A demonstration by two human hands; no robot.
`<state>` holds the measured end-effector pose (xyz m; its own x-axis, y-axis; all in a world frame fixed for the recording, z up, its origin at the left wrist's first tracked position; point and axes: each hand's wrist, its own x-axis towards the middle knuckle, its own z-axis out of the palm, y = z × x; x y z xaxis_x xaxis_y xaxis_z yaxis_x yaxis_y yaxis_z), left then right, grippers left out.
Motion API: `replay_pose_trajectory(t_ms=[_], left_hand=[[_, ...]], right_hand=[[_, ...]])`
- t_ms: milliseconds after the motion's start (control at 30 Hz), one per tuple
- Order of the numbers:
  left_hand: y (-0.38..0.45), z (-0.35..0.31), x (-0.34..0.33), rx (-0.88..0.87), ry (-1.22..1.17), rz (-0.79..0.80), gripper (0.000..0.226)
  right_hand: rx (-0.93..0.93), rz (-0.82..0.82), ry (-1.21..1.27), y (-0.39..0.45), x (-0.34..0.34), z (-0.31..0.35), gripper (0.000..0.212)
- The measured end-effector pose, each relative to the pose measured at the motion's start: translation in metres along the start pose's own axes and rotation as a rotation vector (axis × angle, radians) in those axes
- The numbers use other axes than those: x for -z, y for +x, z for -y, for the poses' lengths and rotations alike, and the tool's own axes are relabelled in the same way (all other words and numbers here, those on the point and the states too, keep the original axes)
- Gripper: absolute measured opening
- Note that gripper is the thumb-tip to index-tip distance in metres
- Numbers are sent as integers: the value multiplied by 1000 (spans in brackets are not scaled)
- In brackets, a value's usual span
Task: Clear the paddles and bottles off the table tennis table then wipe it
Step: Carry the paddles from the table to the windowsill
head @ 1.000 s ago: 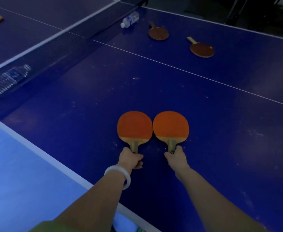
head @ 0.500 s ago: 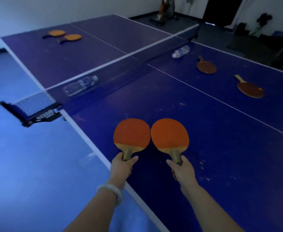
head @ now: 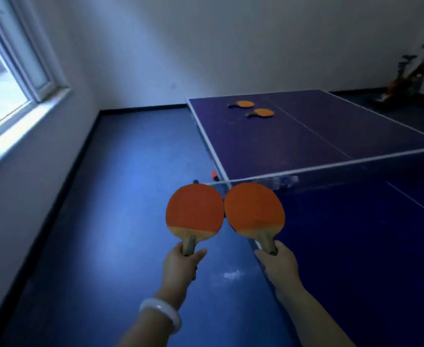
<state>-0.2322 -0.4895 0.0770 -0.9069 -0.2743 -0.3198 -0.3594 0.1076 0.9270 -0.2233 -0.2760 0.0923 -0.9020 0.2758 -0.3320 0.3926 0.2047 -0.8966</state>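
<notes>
Left hand [head: 180,262], right hand [head: 279,265]: 2 paddles [head: 194,211] above grip

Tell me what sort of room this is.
Likely an indoor games or recreation room: a blue table tennis table with a net, orange paddles lying on it, and what looks like exercise equipment in the far corner.

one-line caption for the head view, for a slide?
Left hand and right hand each hold an orange paddle by the table's edge; two more paddles lie on the far half.

Dim, blue cast; daylight from window [head: 3,78]; edges blurred.
</notes>
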Motion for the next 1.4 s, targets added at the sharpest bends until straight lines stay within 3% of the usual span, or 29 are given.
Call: replay_pose_trajectory(t_ms=[100, 300, 433, 867, 1200, 1400], left_hand=[[36, -11, 44, 23, -41, -87, 19], [120, -32, 104, 72, -55, -246, 14], [178, -46, 131, 119, -100, -318, 14], [380, -54, 258, 293, -179, -590, 12], [592, -89, 413, 273, -58, -580, 16], [704, -117, 462, 275, -61, -574, 14]], right_hand=[[35, 109, -54, 31, -57, 38, 25], [101, 256, -176, 109, -149, 104, 15], [148, 354, -223, 171, -205, 144, 29], [170, 641, -296, 323, -459, 246, 14], [182, 705, -323, 419, -669, 353, 12], [231, 741, -339, 487, -762, 413, 15]])
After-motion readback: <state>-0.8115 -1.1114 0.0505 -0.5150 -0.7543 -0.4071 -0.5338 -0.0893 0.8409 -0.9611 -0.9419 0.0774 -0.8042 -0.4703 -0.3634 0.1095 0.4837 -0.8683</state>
